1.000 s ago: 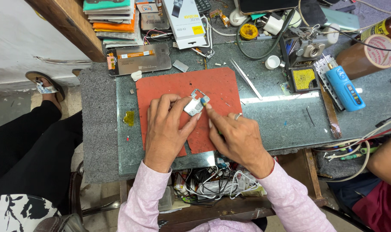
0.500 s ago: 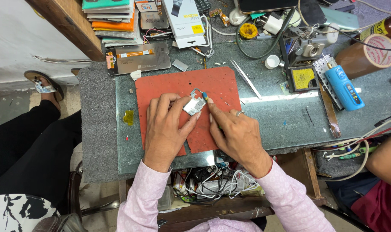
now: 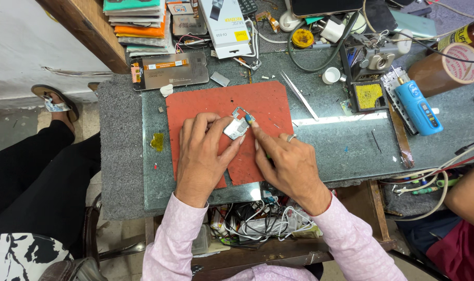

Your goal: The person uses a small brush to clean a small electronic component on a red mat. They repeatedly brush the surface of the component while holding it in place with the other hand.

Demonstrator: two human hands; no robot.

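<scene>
A small silver metal part is pinched between the fingers of the left hand and held just above the red mat near the mat's middle. The right hand is closed around a thin tool with a blue tip, and that tip is set against the upper right edge of the part — whether it touches a screw or a seam cannot be told at this size.

The grip on the part is judged light, taken only at the fingertips; should the tool be pressed sideways, the part could be twisted out of the fingers and dropped onto the mat, or flicked off onto the glass-topped worktop. A slip of the tip could also be driven into the left thumb, which lies close beside it.

Tweezers lie just beside the mat's right edge, and a blue handheld device rests well apart to the right. A bare phone screen panel lies above the mat — near enough that it could be struck by a flicked piece.
</scene>
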